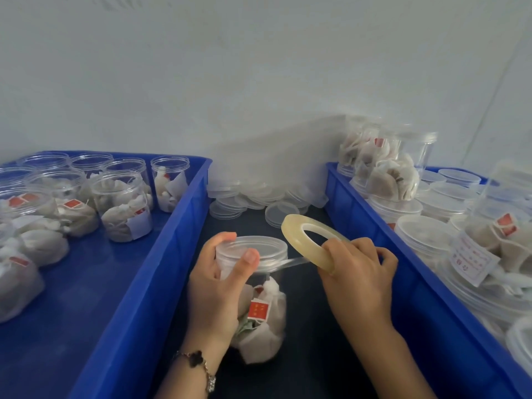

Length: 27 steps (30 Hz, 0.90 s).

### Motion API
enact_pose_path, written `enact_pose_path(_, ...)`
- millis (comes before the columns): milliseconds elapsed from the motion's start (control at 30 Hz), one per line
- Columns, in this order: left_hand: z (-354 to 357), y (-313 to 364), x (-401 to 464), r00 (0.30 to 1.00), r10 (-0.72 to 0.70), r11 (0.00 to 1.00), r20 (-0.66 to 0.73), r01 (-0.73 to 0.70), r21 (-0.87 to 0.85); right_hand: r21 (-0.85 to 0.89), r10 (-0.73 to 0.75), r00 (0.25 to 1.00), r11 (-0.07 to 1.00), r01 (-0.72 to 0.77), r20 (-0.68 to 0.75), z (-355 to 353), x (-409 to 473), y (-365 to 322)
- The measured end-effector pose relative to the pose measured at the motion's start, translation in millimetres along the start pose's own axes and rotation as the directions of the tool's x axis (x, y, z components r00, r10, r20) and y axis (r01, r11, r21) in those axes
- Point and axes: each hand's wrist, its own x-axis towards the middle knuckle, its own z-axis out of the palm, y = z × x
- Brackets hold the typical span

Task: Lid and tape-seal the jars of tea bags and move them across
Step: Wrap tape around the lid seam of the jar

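A clear jar of tea bags (267,312) with a clear lid (253,247) stands on the dark table between two blue crates. My left hand (218,286) grips the jar at the lid, thumb on the lid's rim. My right hand (357,272) holds a roll of clear tape (305,237), a finger through its hole. A strip of tape (288,262) runs from the roll to the jar just under the lid.
The left blue crate (161,254) holds several open jars of tea bags (123,205). The right blue crate (403,269) holds several lidded jars (426,231). A heap of loose clear lids (259,194) lies at the back against the white wall.
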Motion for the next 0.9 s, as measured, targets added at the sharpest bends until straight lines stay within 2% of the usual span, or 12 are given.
enact_pose_path(133,-0.8,-3.6,-0.7,0.993,-0.095,0.993,0.064,0.1,-0.07,0.018,-0.017,0.999,1.0,0.016,0.042,3.8,0.8,0.7)
enact_pose_path(300,-2.3,-5.8,-2.0,0.924,-0.238,0.946,0.299,0.29,-0.143,0.022,-0.011,0.995,1.0,0.009,0.1,3.2,1.8,1.6)
enact_pose_path(367,-1.0,-5.4,-3.8,0.896,-0.248,0.926,0.37,0.331,-0.183,0.052,-0.003,0.995,0.999,-0.002,0.103,2.8,1.5,0.3)
enact_pose_path(600,-4.7,-3.8,-2.6,0.78,-0.213,0.862,0.588,0.433,-0.263,0.166,0.045,0.952,0.981,-0.099,0.303,10.2,-2.6,-5.9)
enact_pose_path(667,-6.6,-5.1,-3.2,0.761,-0.222,0.872,0.609,0.434,-0.225,0.139,0.043,0.942,0.986,-0.094,0.332,9.9,-2.2,-4.3)
enact_pose_path(800,-8.2,-6.9,-4.5,0.769,-0.312,0.919,0.558,0.393,-0.029,0.083,0.021,0.925,0.995,-0.057,0.379,7.0,0.5,-4.2)
enact_pose_path(900,-9.1,-5.3,-1.8,0.821,-0.315,0.937,0.475,0.349,0.018,0.06,0.046,0.924,0.996,-0.073,0.379,6.5,0.2,-6.3)
